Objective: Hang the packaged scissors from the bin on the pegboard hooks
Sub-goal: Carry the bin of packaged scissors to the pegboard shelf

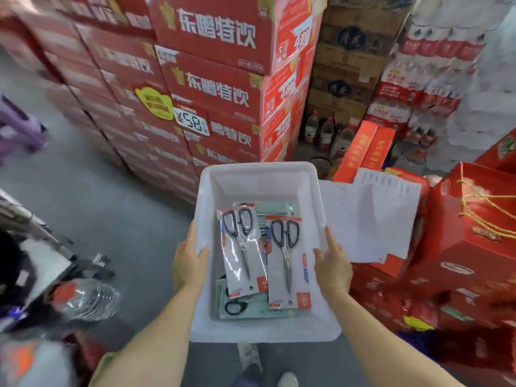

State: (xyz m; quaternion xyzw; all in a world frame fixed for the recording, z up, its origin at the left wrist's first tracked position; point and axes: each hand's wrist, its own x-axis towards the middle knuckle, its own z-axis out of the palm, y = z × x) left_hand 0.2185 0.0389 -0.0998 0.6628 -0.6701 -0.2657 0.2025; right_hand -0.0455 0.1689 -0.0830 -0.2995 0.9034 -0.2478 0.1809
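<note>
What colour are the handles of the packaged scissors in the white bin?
Black handles, seen best in the head view.

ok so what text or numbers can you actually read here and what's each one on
"东鹏特饮" in white: on the stacked red cartons, repeated box after box.
"¥58": on the white price tag stuck to that stack.
Yellow sticker above the tag: too blurred to read.
Scissors packages in the white bin: print too small.
Paper sheets right of the bin: lines illegible.
Brown cartons behind: blue logo unreadable.
</note>
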